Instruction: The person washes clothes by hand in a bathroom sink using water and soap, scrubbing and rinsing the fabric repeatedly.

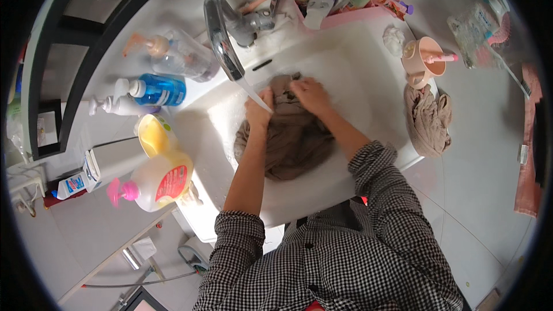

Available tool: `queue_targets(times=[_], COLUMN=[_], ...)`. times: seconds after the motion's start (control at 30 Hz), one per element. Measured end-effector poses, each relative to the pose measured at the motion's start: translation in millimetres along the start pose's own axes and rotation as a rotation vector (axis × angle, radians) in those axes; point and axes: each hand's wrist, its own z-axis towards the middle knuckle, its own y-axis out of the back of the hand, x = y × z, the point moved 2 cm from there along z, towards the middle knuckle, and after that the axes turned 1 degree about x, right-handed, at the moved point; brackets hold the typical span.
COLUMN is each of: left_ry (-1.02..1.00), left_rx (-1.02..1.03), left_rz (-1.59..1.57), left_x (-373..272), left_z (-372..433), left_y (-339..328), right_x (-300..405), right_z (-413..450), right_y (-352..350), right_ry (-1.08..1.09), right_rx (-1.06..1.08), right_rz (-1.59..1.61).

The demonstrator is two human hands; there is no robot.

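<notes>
A wet brown cloth garment (pixel 298 147) lies bunched in the white sink basin (pixel 367 90). My left hand (pixel 258 108) grips its upper left part, beside the stream of water that falls from the chrome faucet (pixel 229 52). At the upper right of the same cloth, my right hand (pixel 310 95) holds a fold, its fingers curled and slightly blurred. Between the two hands a piece of the fabric is gathered up, with small dark spots on it. The lower part of the cloth spreads over the basin floor.
Left of the basin stand a blue liquid bottle (pixel 164 90), a clear pump bottle (pixel 185 58) and a pink-topped pump bottle (pixel 162 183). A pink tray (pixel 345 18) of tubes sits behind. On the right rim are a peach cup (pixel 421 67) and a crumpled brown cloth (pixel 427 123).
</notes>
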Motion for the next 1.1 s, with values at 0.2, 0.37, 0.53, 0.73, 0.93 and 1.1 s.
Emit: queue_targets(times=[0.2,0.37,0.53,0.73,0.93,1.1], left_ry=[-0.524,-0.830,-0.887,-0.744,-0.368,-0.235], left_rx=[-0.018,-0.101,-0.163,-0.120,-0.167,-0.132], left_rz=[-0.048,0.232,0.282,0.126,0.043,-0.047], left_x=[-29,-20,-5,0,25,23], left_z=[-88,-154,-120,-81,-20,-3], left_y=[5,40,20,5,-1,-2], right_x=[0,30,16,-6,25,22], right_z=[-43,-110,-95,-45,19,30], right_y=[4,40,-1,-39,-46,-32], right_ry=[0.362,0.814,0.808,0.746,0.390,0.370], right_rx=[0.227,0.025,-0.105,-0.178,0.089,0.001], right_rz=[0.402,0.050,-0.083,-0.148,-0.124,-0.061])
